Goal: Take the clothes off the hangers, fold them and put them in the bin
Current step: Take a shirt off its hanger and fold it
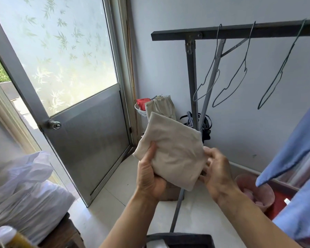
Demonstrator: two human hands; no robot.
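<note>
A folded cream garment (174, 149) is held in mid-air in front of me. My left hand (149, 174) grips its lower left side, thumb on top. My right hand (216, 169) pinches its right edge with curled fingers. Three bare wire hangers (231, 83) hang on the dark rail (231, 31) of the clothes rack. A blue garment (297, 158) hangs at the right edge. The dark bin (181, 239) sits at the bottom of the view, below my arms.
A metal door (82, 126) with frosted glass stands open at left. White plastic bags (25, 190) lie on a wooden stool at lower left. A canvas tote (161, 106) and a basket stand in the corner. A pink bucket (254, 192) sits at right.
</note>
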